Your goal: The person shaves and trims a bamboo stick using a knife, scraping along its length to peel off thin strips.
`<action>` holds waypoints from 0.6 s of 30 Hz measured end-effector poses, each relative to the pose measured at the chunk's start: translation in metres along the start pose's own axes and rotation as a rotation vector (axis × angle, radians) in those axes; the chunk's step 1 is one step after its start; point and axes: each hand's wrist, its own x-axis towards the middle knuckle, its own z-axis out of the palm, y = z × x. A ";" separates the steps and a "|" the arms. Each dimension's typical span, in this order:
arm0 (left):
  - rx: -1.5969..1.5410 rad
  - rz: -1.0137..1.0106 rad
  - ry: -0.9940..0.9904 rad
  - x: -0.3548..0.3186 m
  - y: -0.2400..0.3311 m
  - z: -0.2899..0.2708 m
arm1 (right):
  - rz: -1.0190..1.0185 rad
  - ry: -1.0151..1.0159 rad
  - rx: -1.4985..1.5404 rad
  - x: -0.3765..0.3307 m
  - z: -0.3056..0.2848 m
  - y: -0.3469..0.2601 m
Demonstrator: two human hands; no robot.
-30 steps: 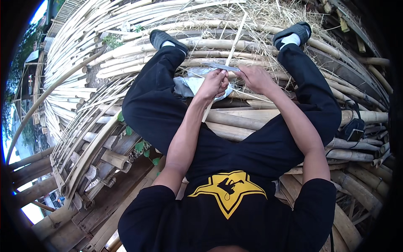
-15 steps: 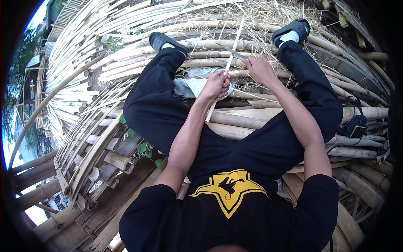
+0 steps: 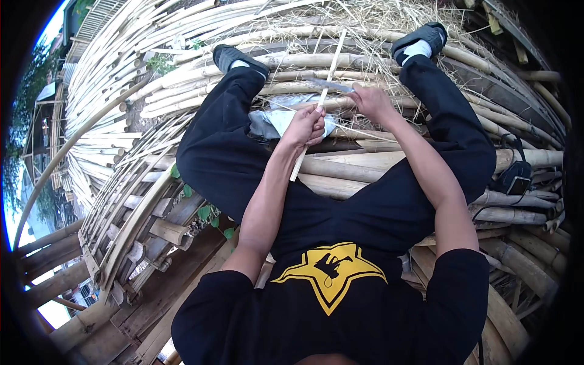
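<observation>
The left hand [image 3: 306,126] has its fingers curled shut around a pale strip [image 3: 333,67]; the right hand [image 3: 372,103], just beside it at 2 o'clock, has its fingers closed on a knife [image 3: 344,87], whose handle they hide. The strip is slim, straight and cream-coloured, reaching from the left hand toward 1 o'clock, its lower end sticking out toward 7 o'clock. The grey blade lies across it; I cannot tell whether they touch. Beneath the left hand, showing mostly toward 9 o'clock, is a crumpled whitish sheet [image 3: 260,125]. All around, the surface is made of tan bamboo poles [image 3: 340,169], set side by side with gaps between, and loose straw [image 3: 389,58] is scattered over them at 1 o'clock. A black pouch [image 3: 504,180] lies on the poles at 4 o'clock. Toward 8 o'clock are green leaves [image 3: 205,213] and split bamboo slats [image 3: 141,207]. Farther out, at 9 o'clock, a long curved pole [image 3: 79,134] arches before many stacked canes [image 3: 100,118], with trees [image 3: 23,100] and bright daylight at the rim.
</observation>
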 end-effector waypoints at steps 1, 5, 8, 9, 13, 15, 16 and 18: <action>-0.005 -0.019 -0.005 -0.001 -0.001 0.000 | -0.002 0.008 0.000 0.000 0.001 0.005; -0.027 -0.001 0.019 0.000 0.001 -0.003 | 0.169 -0.062 -0.049 -0.006 0.006 -0.020; -0.006 0.000 0.013 -0.006 0.000 0.000 | -0.159 -0.143 0.023 -0.013 0.005 -0.029; -0.019 -0.013 0.009 -0.008 -0.002 0.001 | -0.162 -0.140 0.025 -0.008 0.000 -0.017; -0.056 -0.057 -0.018 0.014 -0.007 -0.005 | 0.172 -0.123 -0.090 0.002 -0.002 -0.005; -0.006 -0.072 -0.009 0.013 0.000 -0.011 | 0.366 -0.216 0.088 -0.001 0.008 -0.022; -0.012 -0.101 0.006 0.013 0.003 -0.013 | 0.387 -0.227 0.084 -0.001 0.015 -0.021; -0.025 -0.116 -0.062 0.005 0.007 -0.011 | 0.346 -0.286 0.054 -0.008 0.014 -0.017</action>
